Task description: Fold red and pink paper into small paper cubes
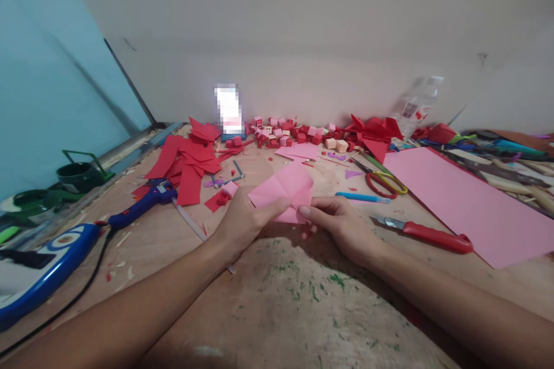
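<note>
Left hand (246,214) and right hand (344,225) both pinch creased pink paper (283,184), frame center; red-handled knife (437,237) lies right of center.

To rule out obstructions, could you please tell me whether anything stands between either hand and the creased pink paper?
Nothing visible does: the left hand and right hand both hold the creased pink paper directly; the knife lies aside.
</note>
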Available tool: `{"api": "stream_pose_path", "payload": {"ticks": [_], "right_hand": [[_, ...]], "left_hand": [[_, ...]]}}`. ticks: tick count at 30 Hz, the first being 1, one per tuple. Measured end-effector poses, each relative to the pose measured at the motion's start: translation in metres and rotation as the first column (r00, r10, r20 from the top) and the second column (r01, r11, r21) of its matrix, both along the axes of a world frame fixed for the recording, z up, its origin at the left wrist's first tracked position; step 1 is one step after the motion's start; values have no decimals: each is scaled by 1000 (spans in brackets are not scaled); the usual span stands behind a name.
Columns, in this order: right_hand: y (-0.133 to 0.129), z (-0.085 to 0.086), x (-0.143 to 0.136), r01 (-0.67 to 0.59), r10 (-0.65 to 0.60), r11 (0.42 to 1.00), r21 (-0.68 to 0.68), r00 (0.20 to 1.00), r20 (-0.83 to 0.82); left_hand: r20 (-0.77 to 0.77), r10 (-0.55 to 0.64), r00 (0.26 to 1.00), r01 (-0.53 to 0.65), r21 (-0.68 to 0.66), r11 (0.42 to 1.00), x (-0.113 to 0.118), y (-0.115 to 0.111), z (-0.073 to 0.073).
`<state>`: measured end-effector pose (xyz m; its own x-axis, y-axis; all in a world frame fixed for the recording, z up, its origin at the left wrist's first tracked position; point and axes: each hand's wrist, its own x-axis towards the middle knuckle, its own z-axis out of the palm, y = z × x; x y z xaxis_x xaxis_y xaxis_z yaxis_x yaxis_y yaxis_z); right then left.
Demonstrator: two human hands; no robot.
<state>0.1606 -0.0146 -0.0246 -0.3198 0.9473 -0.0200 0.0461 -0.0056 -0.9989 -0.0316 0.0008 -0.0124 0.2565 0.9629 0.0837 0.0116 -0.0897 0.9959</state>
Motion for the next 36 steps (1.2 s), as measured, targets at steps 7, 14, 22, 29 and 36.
{"api": "stream_pose_path", "payload": {"ticks": [7, 14, 22, 29, 36], "right_hand": [[1, 3, -2, 38, -39, 999, 18, 999, 13], [1, 4, 0, -14, 14, 1000, 13, 1000, -14], [0, 2, -2, 23, -26, 998, 54, 998, 57], [2, 0, 0, 28, -31, 998, 59, 999, 41], [3, -2, 1, 37, -37, 998, 54, 999, 13]], "left_hand": [[-125, 65, 990, -56, 72, 996, 1, -3, 4], [3, 98, 995, -98, -19, 995, 2, -2, 2], [-21, 175, 984, -175, 2, 985, 3, -2, 2], [-16, 200, 980, -200, 7, 980, 4, -2, 2], [-67, 153, 986, -150, 38, 988, 2, 1, 1]]}}
